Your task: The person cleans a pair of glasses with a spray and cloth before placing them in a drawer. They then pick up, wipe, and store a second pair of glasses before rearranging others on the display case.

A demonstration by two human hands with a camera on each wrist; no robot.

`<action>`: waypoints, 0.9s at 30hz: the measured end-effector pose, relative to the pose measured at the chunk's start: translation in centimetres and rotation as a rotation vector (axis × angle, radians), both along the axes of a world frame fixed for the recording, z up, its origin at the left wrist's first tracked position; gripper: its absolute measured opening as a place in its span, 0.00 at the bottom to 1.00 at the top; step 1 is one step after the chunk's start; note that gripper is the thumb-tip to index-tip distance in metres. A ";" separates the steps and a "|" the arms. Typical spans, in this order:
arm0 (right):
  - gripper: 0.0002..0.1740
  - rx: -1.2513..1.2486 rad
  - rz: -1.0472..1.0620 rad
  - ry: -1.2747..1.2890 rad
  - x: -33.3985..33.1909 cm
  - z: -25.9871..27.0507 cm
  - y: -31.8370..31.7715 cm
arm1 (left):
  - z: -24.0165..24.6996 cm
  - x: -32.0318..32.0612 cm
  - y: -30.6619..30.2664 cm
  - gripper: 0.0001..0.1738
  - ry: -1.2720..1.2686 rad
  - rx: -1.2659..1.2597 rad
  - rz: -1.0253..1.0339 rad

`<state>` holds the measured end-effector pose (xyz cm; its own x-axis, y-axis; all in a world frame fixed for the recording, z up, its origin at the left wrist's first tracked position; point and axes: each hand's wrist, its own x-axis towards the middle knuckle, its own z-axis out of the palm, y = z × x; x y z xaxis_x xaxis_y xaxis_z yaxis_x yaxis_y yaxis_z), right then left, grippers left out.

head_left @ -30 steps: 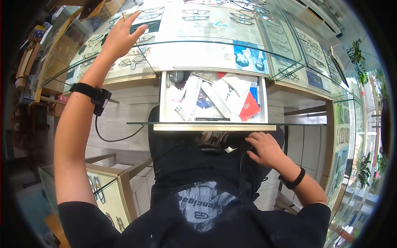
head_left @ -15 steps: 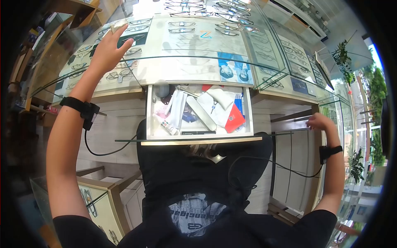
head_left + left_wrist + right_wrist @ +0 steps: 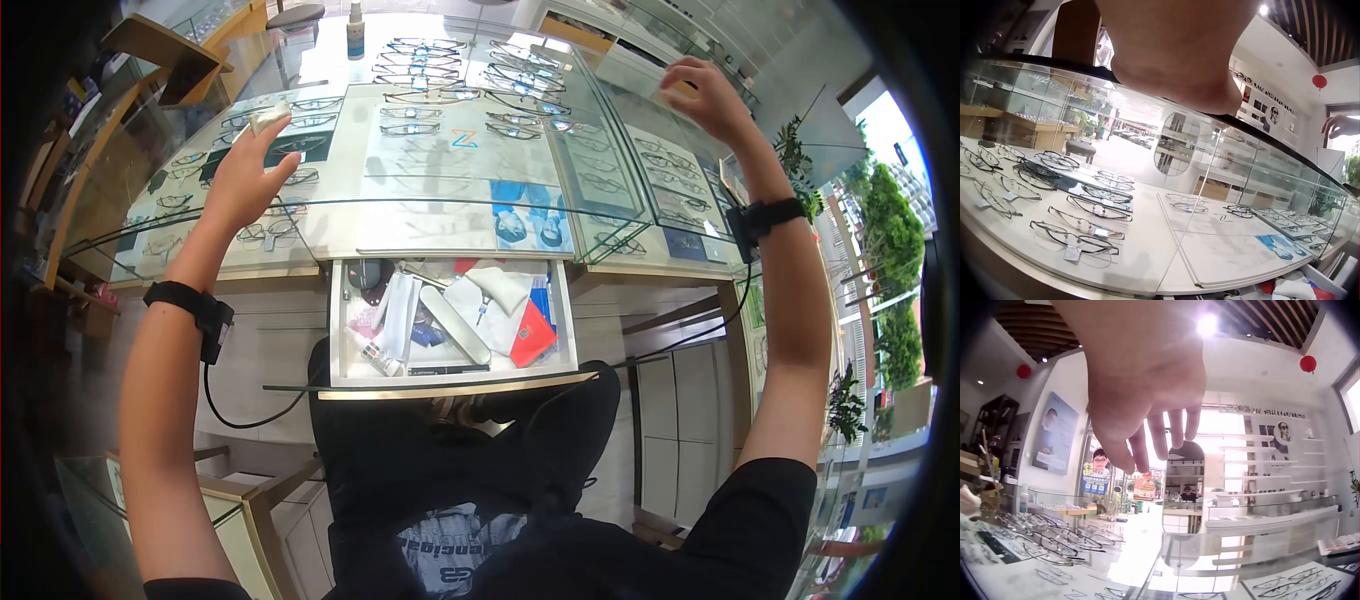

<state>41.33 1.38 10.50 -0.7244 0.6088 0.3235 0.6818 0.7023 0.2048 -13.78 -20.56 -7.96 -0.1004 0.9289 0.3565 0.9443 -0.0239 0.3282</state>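
Observation:
On the left of the glass counter, my left hand (image 3: 245, 180) lies with its fingertips on a crumpled whitish cloth (image 3: 268, 118), thumb spread apart. Whether the fingers pinch the cloth is hard to tell. Raised over the right part of the counter, my right hand (image 3: 708, 98) holds nothing; in the right wrist view the same hand (image 3: 1147, 406) hangs with loosely bent, separate fingers. Rows of eyeglasses (image 3: 420, 75) lie between the hands, towards the back. More eyeglasses (image 3: 1079, 234) show under the glass in the left wrist view.
An open drawer (image 3: 455, 380) in front of my body contains a red packet (image 3: 533, 335), a long pale case (image 3: 455, 325) and a white pouch (image 3: 498, 287). A spray bottle (image 3: 355, 32) stands at the counter's back. Glass edges and a stool (image 3: 295, 15) are also visible.
My right hand has risen from beside my lap, out to the right and up over the counter. The left hand stays at the cloth. The head view has shifted, bringing the spray bottle into sight.

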 end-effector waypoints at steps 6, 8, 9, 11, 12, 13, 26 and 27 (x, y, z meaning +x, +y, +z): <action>0.06 -0.196 0.036 -0.198 -13.0 -6.7 -1.0 | -0.3 0.0 0.0 0.34 -0.004 0.097 0.000; 0.06 -0.211 0.079 -0.179 -14.1 -7.5 -0.2 | -0.2 0.0 0.0 0.34 -0.004 0.079 0.009; 0.05 -0.205 0.064 -0.241 -14.4 -7.8 0.2 | -0.3 0.0 0.0 0.34 -0.002 0.088 0.007; 0.05 -0.220 0.025 -0.307 -14.8 -7.8 0.3 | -0.2 0.0 -0.1 0.34 -0.010 0.082 0.013; 0.05 -0.220 0.026 -0.311 -14.9 -7.8 0.5 | -0.2 0.0 -0.1 0.34 -0.018 0.078 0.011; 0.05 -0.264 0.026 -0.293 -14.9 -7.9 0.7 | -0.3 0.1 -0.1 0.34 -0.021 0.078 0.012; 0.08 -0.373 0.136 -0.206 -14.1 -8.4 0.4 | -0.4 -0.1 0.1 0.33 -0.007 0.072 0.041; 0.08 -0.370 0.133 -0.205 -14.0 -8.4 0.2 | -0.3 -0.1 0.1 0.33 -0.007 0.075 0.038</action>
<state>27.34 1.61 2.15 -0.8309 0.5535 -0.0572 0.5517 0.8329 0.0449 -13.88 -20.47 -8.31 -0.1380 0.8949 0.4243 0.9427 -0.0128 0.3335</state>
